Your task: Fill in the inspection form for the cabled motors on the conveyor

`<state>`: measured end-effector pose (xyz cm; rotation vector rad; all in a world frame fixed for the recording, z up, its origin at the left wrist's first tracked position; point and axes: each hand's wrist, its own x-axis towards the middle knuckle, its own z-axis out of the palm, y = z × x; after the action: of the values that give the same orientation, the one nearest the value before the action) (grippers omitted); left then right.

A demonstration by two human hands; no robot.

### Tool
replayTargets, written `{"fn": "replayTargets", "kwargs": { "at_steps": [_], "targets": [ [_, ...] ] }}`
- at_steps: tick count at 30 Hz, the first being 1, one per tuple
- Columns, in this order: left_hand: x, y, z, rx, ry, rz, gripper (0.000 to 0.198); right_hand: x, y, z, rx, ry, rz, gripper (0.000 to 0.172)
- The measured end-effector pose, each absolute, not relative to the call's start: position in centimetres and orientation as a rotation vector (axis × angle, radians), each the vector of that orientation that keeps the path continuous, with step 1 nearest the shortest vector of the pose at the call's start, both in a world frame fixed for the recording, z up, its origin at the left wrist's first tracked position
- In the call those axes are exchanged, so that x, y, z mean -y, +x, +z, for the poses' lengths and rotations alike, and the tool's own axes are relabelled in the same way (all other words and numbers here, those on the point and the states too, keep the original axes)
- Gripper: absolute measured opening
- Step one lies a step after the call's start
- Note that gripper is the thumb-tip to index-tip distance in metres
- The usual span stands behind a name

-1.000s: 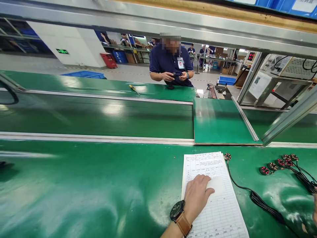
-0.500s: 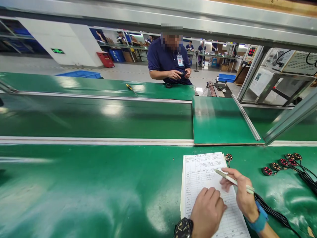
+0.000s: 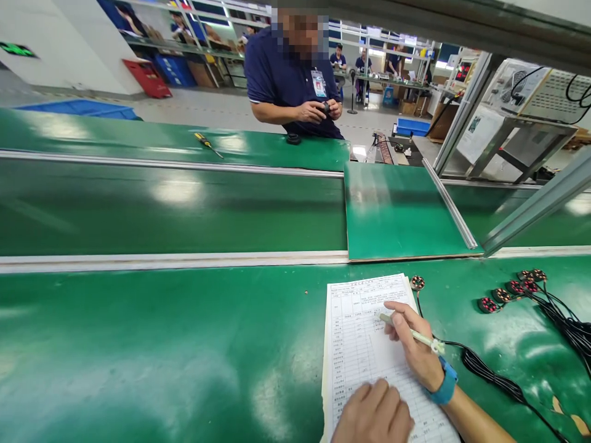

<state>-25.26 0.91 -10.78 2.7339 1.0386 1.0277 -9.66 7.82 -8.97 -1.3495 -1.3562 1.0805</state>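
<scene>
A printed form (image 3: pixel 347 363) with rows, columns and some handwriting lies on top of other sheets on the green bench. My right hand (image 3: pixel 415 354), with a blue band at the wrist, grips a pale green pen (image 3: pixel 423 338) over the upper part of the page. Whether the pen's tip touches the paper, I cannot tell. On the lower part of the form rests my left hand (image 3: pixel 375 413), its fingers curled under and nothing seen in them. Just beyond the form's upper right corner sits a small round motor (image 3: pixel 417 283) with copper windings and a black cable.
Several similar motors (image 3: pixel 502 295) with black cables lie at the right, near a coiled cable (image 3: pixel 492 373). Beyond a sunken green belt (image 3: pixel 184 215), a co-worker (image 3: pixel 289 80) handles a small dark object. A screwdriver (image 3: pixel 207 144) lies on the far bench. A metal post (image 3: pixel 540 197) slants at right.
The view has shifted, so the far bench sits higher and further left. My left hand has slid down the form, and its watch is out of view. The pen stays in my right hand.
</scene>
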Motion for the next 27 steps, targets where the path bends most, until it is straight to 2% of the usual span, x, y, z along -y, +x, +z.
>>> {"fn": "replayTargets", "kwargs": {
  "at_steps": [2,4,8,11,12,16,21,27],
  "targets": [
    [-2.0,-25.0,-10.6,-1.248,2.818,1.155,0.028,-7.7,-9.7,-8.2,1.378,-1.315,1.111,0.047],
    [-2.8,-24.9,-10.7,-1.323,2.864,1.118,0.035,-7.6,-9.9,-7.1,1.477,-1.308,1.066,0.043],
    [-3.1,-24.9,-12.3,-1.283,2.92,1.115,0.027,-8.1,-11.0,-6.2,1.714,-1.336,1.015,0.031],
    [-2.8,-24.8,-13.8,-1.293,2.925,1.104,0.03,-8.5,-11.9,-7.3,1.667,-1.411,1.07,0.045],
    [-2.6,-24.8,-14.1,-1.297,2.925,1.089,0.032,-8.6,-12.1,-7.8,1.63,-1.436,1.078,0.045],
    [-2.5,-24.8,-14.3,-1.31,2.899,1.108,0.031,-8.7,-12.1,-9.2,1.525,-1.46,1.128,0.028],
    [-2.3,-25.0,-13.1,-1.314,2.824,1.138,0.031,-8.7,-11.9,-9.1,1.506,-1.541,0.929,0.041],
    [-2.2,-25.2,-11.9,-1.312,2.775,1.087,0.03,-8.9,-12.2,-8.2,1.508,-1.568,0.863,0.041]
  ]
}}
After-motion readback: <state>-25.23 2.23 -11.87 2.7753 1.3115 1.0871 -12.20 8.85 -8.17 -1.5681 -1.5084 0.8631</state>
